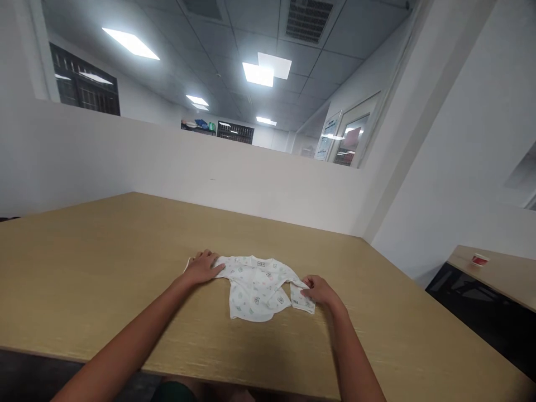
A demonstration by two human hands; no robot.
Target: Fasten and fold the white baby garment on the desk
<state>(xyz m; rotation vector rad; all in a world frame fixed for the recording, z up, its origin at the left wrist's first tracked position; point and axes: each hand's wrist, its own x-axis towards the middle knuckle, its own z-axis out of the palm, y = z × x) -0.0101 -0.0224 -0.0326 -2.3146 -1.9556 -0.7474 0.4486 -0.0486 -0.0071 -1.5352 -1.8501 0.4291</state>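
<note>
A small white baby shirt (255,287) with a scattered print lies spread on the wooden table, its neckline toward the far side. My left hand (203,268) rests flat over the sleeve on the left, fingers stretched out and spread. On the other side, my right hand (317,288) has its thumb and fingers closed on the sleeve near the cuff. That right sleeve bends down toward me, and a gap of bare table shows between it and the shirt's body. Part of the left sleeve is hidden under my hand.
The wide wooden table (138,234) reaches a low white wall (234,178) with a window above it. At the far right stands another table (502,273) with a red and white cup (479,259) on it. The near table edge is close to my body.
</note>
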